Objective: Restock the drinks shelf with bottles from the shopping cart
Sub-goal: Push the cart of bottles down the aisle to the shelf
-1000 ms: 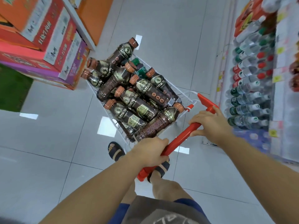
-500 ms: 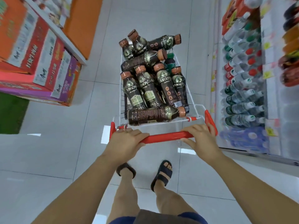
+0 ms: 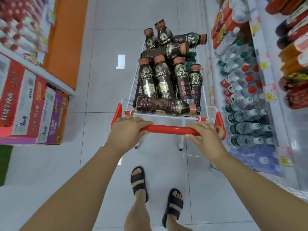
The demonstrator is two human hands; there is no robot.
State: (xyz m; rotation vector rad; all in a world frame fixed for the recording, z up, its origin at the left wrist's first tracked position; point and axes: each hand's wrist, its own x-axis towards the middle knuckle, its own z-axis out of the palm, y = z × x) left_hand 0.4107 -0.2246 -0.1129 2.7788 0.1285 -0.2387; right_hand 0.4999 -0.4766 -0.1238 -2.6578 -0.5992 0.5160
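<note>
A white wire shopping cart (image 3: 205, 104) stands straight ahead of me in the aisle, piled with several dark brown coffee bottles (image 3: 164, 81) with copper caps. One bottle (image 3: 164, 105) lies crosswise nearest the handle. My left hand (image 3: 127, 130) grips the left part of the red handle bar (image 3: 168, 130). My right hand (image 3: 206, 136) grips its right part. The drinks shelf (image 3: 266, 90) runs along the right side, filled with water bottles (image 3: 241, 114) and red and orange drinks higher up.
Stacked red and purple cartons (image 3: 31, 110) sit on the floor at the left below an orange-fronted shelf (image 3: 66, 40). Grey tiled floor (image 3: 103, 80) stretches ahead between the two sides. My feet in dark sandals (image 3: 138, 182) stand behind the cart.
The cart has swung from a slanted heading to straight down the aisle and now sits beside the drinks shelf. Both hands have stayed on the handle.
</note>
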